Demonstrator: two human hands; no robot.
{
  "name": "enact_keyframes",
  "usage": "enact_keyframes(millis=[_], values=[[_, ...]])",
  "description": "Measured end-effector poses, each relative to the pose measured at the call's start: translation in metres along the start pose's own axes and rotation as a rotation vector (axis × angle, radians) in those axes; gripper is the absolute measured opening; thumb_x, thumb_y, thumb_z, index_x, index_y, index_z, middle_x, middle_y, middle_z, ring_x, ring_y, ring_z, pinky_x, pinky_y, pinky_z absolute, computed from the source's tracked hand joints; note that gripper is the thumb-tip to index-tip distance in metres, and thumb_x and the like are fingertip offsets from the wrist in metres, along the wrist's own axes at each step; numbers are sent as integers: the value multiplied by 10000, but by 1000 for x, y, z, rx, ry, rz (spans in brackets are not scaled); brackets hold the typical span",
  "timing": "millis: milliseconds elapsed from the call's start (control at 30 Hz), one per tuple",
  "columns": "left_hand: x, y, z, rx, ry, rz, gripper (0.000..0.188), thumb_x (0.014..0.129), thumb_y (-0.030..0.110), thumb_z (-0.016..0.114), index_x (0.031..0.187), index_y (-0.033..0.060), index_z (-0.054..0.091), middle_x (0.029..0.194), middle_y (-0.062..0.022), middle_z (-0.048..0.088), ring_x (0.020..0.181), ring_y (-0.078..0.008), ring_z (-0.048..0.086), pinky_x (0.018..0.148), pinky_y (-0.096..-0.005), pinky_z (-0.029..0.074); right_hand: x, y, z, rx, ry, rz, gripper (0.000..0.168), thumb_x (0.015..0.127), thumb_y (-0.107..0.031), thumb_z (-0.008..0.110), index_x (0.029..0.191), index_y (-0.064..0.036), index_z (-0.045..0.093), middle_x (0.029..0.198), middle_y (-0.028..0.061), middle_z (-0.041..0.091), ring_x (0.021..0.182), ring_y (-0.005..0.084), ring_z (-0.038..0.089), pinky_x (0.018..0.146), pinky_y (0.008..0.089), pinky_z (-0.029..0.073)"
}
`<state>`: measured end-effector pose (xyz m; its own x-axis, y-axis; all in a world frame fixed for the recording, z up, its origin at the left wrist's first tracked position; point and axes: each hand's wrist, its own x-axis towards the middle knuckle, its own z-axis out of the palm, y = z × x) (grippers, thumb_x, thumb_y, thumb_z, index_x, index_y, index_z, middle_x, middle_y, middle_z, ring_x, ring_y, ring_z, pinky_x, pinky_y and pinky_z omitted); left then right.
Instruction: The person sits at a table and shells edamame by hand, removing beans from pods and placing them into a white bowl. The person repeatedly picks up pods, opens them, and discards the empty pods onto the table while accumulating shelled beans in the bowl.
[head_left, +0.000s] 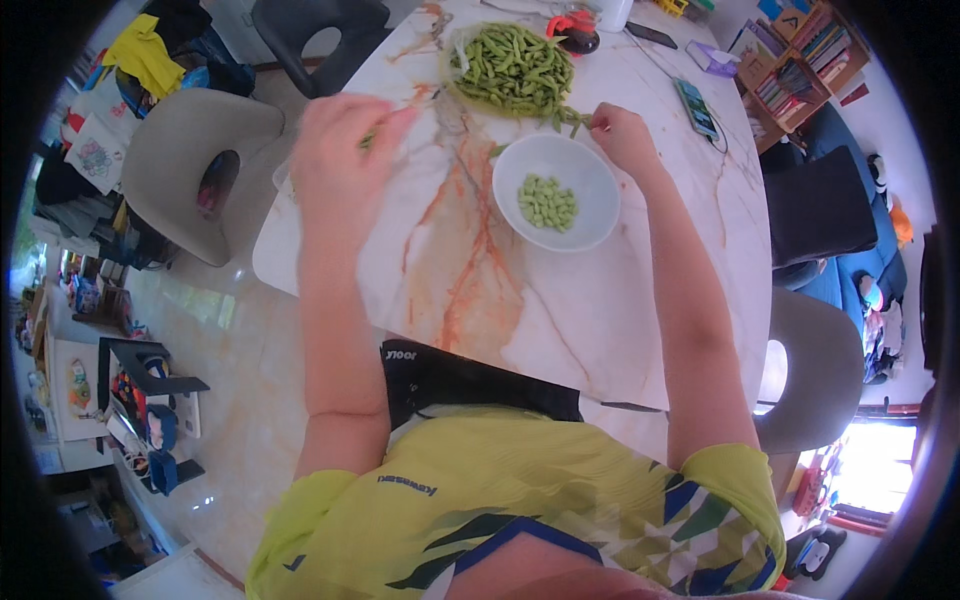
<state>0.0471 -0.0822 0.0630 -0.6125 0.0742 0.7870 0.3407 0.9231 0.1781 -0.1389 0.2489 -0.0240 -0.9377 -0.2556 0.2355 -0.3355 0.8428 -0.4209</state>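
Observation:
A white bowl (556, 232) stands on the marble-patterned table (600, 300), with shelled green beans (548, 202) at its bottom. Beyond it lies a heap of green bean pods (514, 67) in a clear plastic bag. My right hand (622, 139) is at the upper right of the bowl, its fingertips pinching a green pod (577, 118) beside the heap. Blurred, my left hand (349, 142) is above the table's left edge, left of the bowl, with a bit of green pod (367, 139) between its fingers. A loose pod (497, 151) lies by the bowl's rim.
Behind the heap lies a red-handled item (574, 34) with a dark round part. A phone (695, 109) with a cable, a second dark phone (651, 34) and a tissue pack (711, 58) lie at the right. Chairs (187, 165) stand around the table.

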Motion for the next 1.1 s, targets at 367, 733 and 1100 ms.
enact_keyframes(millis=[367, 733, 1100], values=[[20, 88, 119, -554, -30, 77, 250, 867, 95, 707, 1110, 36, 709, 1095, -114, 677, 1020, -287, 648, 881, -357, 516, -72, -67, -69, 826, 42, 66, 116, 855, -72, 702, 946, 1, 699, 829, 46, 708, 767, 90, 646, 675, 222, 494], [5, 81, 124, -867, -130, -29, 220, 895, 8, 668, 1109, -31, 695, 968, -128, 740, 825, -198, 722, 689, -287, 553, -84, -97, -58, 1503, -24, 84, 204, 854, -21, 742, 1040, 49, 695, 918, 97, 716, 814, 152, 669, 792, 289, 554], [2, 88, 118, -1084, -297, -246, 183, 962, 33, 609, 1099, -54, 693, 957, -118, 746, 882, -165, 717, 776, -281, 572, -85, -99, -52, 1349, 65, -9, 151, 830, -8, 755, 946, 69, 696, 826, 142, 725, 719, 200, 703, 709, 308, 564]])
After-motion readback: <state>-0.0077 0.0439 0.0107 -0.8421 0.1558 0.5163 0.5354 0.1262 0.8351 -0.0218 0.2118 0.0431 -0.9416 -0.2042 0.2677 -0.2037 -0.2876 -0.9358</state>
